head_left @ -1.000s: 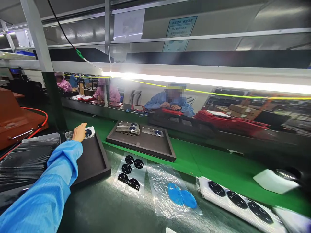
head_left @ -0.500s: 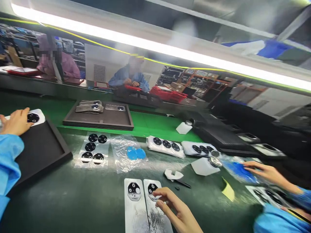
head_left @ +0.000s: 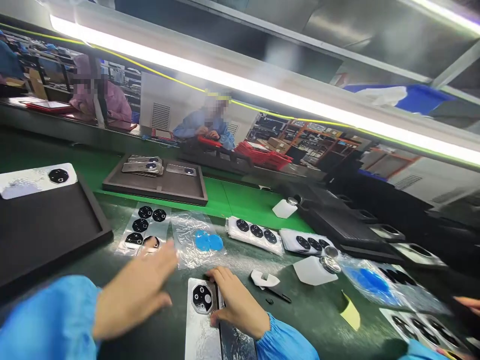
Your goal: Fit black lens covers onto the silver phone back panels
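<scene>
Blurred by motion, my left hand (head_left: 137, 287) is stretched out above the table, holding nothing, near a clear sheet of black octagonal camera pieces (head_left: 140, 225). My right hand (head_left: 238, 302) bends over the top of the right phone back panel (head_left: 238, 344), its fingers and thumb at the panel's upper left edge. That panel's camera area is hidden under the hand. Close beside it on the left lies another silvery back panel (head_left: 201, 330) with a black camera piece.
A dark tray (head_left: 56, 230) with one panel stands left; another tray (head_left: 157, 192) is behind. White bottles (head_left: 314, 270), a dark-handled tool (head_left: 275, 290), a yellow strip (head_left: 350, 312) and a bag with blue film (head_left: 371, 285) lie right. Another person's hand (head_left: 468, 302) shows at the right edge.
My left hand has left the panel on the left tray and moved right, over the table. My right hand has come further over the right panel. The other person's hand has drawn back rightward.
</scene>
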### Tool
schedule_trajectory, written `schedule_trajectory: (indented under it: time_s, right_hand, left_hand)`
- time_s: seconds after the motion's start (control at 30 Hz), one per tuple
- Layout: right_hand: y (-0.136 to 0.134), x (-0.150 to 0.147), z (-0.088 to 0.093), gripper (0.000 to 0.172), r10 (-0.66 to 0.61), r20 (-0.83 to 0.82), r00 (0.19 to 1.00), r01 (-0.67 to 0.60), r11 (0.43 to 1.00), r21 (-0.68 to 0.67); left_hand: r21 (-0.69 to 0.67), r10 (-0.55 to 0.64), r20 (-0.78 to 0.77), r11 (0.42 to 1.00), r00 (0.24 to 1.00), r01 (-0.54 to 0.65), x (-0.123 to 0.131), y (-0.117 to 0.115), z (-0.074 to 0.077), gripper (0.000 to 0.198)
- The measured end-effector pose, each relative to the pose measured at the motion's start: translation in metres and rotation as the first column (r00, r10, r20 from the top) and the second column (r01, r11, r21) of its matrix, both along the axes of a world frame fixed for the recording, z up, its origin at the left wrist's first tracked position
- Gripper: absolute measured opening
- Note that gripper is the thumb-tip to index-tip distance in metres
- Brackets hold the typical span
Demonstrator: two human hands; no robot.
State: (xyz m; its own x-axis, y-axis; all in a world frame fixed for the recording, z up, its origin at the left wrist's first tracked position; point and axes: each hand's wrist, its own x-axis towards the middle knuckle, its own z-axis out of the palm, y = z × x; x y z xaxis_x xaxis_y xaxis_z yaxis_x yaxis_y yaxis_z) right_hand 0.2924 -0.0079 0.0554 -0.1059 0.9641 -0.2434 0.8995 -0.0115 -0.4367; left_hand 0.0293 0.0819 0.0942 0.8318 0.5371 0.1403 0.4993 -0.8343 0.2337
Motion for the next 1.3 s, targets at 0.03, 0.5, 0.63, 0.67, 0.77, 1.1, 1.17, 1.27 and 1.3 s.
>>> schedule_trajectory:
  time_s: [0.03, 0.5, 0.63, 0.67, 0.77, 1.1, 1.17, 1.27, 1.3]
  right_hand:
    - [0.003, -0.001, -0.001, 0.076, 0.012, 0.013, 1.0, -0.011, 1.0, -0.012]
    - [0.0, -0.035, 0.007, 0.052, 0.021, -0.111, 0.994, -0.027, 0.998, -0.052]
    - [0.013, -0.053, 0.022, 0.065, 0.132, -0.229, 0.964, -0.121, 0.991, 0.062]
    - [0.022, -0.056, 0.027, 0.068, 0.185, -0.255, 0.949, -0.166, 0.982, 0.095]
    - [0.061, -0.065, 0.037, 0.053, 0.275, -0.31, 0.91, -0.25, 0.961, 0.117]
    - [0.151, -0.112, -0.009, 0.055, 0.079, -0.169, 0.982, -0.074, 0.997, 0.038]
    - [0.153, -0.114, -0.014, 0.057, 0.06, -0.152, 0.987, -0.056, 0.998, 0.03]
    - [0.156, -0.115, -0.017, 0.057, 0.045, -0.137, 0.99, -0.043, 0.999, 0.019]
    - [0.157, -0.114, -0.018, 0.057, 0.043, -0.134, 0.99, -0.041, 0.999, 0.018]
  left_hand:
    - [-0.189, -0.055, 0.042, 0.98, 0.998, 0.062, 0.01, -0.024, -0.013, 0.072]
    - [-0.916, 0.517, 0.284, 0.394, 0.807, 0.07, 0.031, -0.075, -0.075, 0.114]
    - [-0.901, 0.6, 0.426, 0.213, 0.677, 0.379, 0.015, -0.07, -0.077, 0.094]
    - [-0.888, 0.606, 0.451, 0.226, 0.655, 0.401, 0.008, -0.069, -0.076, 0.082]
    - [-0.888, 0.625, 0.459, 0.291, 0.632, 0.357, -0.014, -0.066, -0.071, 0.057]
    - [-0.92, 0.696, 0.392, 0.303, 0.602, 0.248, -0.046, -0.077, -0.098, 0.075]
    - [-0.922, 0.715, 0.387, 0.295, 0.582, 0.251, -0.047, -0.078, -0.102, 0.075]
    - [-0.931, 0.74, 0.364, 0.284, 0.565, 0.227, -0.048, -0.079, -0.103, 0.076]
    - [-0.935, 0.746, 0.356, 0.283, 0.563, 0.216, -0.048, -0.079, -0.103, 0.076]
